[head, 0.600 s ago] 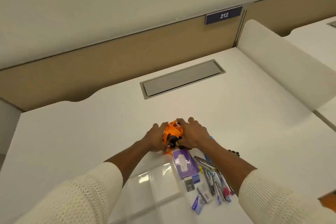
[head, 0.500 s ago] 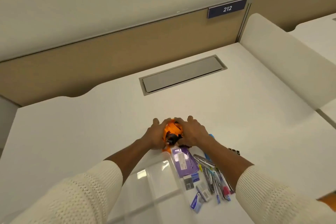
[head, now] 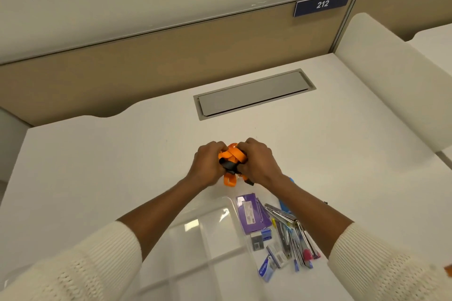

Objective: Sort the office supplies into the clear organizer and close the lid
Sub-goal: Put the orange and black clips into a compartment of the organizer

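Head view, stock early in sorting: both my left hand (head: 208,162) and right hand (head: 260,162) have fingers closed round the orange strap (head: 233,157) above the desk (head: 97,166); clear organizer (head: 208,247) apparently unfilled, lid not yet closed, purple packet (head: 252,212), staple boxes (head: 271,255) and pens (head: 293,234) loose beside it.

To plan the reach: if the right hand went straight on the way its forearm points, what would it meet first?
The right hand points up-left; it already touches the orange lanyard, with the left hand just beyond.
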`<state>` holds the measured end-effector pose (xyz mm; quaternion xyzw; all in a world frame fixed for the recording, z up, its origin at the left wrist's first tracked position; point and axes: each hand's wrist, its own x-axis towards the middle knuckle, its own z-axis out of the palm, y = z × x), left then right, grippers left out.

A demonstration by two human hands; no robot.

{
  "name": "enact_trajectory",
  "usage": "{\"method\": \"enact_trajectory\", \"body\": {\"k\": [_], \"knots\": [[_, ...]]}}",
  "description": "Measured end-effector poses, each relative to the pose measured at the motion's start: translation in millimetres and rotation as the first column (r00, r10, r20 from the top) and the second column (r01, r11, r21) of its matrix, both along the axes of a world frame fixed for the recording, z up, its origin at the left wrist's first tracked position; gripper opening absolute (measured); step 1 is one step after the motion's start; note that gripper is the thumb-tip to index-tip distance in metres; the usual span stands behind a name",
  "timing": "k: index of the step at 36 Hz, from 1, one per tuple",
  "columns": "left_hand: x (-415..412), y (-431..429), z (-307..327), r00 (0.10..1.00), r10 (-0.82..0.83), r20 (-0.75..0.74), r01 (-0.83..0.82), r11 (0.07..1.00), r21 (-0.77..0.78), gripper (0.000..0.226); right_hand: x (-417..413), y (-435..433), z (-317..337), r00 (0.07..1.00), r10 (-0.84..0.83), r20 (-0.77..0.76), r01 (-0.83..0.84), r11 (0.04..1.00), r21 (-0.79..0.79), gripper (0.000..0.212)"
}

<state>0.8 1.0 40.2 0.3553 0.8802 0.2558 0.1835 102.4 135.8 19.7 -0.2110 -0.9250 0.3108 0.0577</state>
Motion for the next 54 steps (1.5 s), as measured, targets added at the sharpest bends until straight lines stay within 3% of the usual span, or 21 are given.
{"method": "enact_trajectory", "body": {"k": [6,10,20,24,28,32,35,39,42,44,48,51,54], "knots": [[28,-34,45,0.992,0.030,-0.126,-0.032,0.999,-0.010,0.037,18,-34,43,0.997,-0.018,-0.081,0.017,1.000,-0.020,0.036],[49,-71,71,0.976,0.029,-0.214,-0.042,0.998,-0.056,0.040,37,-65,59,0.991,-0.041,-0.127,0.023,0.990,-0.137,0.040],[91,-122,39,0.988,0.104,-0.115,-0.122,0.978,-0.167,0.025,73,-125,26,0.997,-0.069,-0.028,0.055,0.935,-0.351,0.036],[108,-119,11,0.994,0.104,-0.039,-0.109,0.983,-0.149,0.022,82,-127,10,0.995,-0.022,0.098,0.048,0.960,-0.275,0.036],[119,-120,-12,0.997,0.073,0.006,-0.071,0.987,-0.142,0.034,87,-126,9,0.969,0.130,0.211,-0.095,0.981,-0.168,0.044],[118,-123,-25,0.991,-0.076,-0.114,0.054,0.981,-0.189,0.012,84,-122,18,0.916,0.256,0.310,-0.231,0.966,-0.115,0.053],[113,-124,-27,0.976,-0.171,-0.132,0.140,0.966,-0.218,0.031,84,-118,29,0.875,0.323,0.359,-0.320,0.945,-0.069,0.063],[115,-118,-20,0.988,-0.152,-0.032,0.137,0.950,-0.280,0.019,91,-121,32,0.865,0.339,0.369,-0.371,0.929,0.016,0.069],[112,-118,-19,0.988,-0.155,0.018,0.154,0.947,-0.281,0.051,100,-125,25,0.905,0.278,0.321,-0.321,0.943,0.088,0.072],[112,-120,-16,0.992,-0.119,0.043,0.126,0.955,-0.268,0.059,105,-127,18,0.942,0.217,0.255,-0.250,0.962,0.106,0.066],[106,-128,-15,0.998,-0.050,0.035,0.056,0.979,-0.194,0.049,111,-130,5,0.964,0.180,0.194,-0.216,0.960,0.181,0.042],[106,-134,-20,0.999,-0.046,-0.017,0.044,0.992,-0.115,0.037,112,-130,-4,0.958,0.229,0.172,-0.271,0.919,0.287,0.043],[109,-138,-28,0.985,-0.138,-0.101,0.130,0.988,-0.083,0.023,107,-131,-14,0.942,0.276,0.189,-0.317,0.916,0.247,0.036]]}}
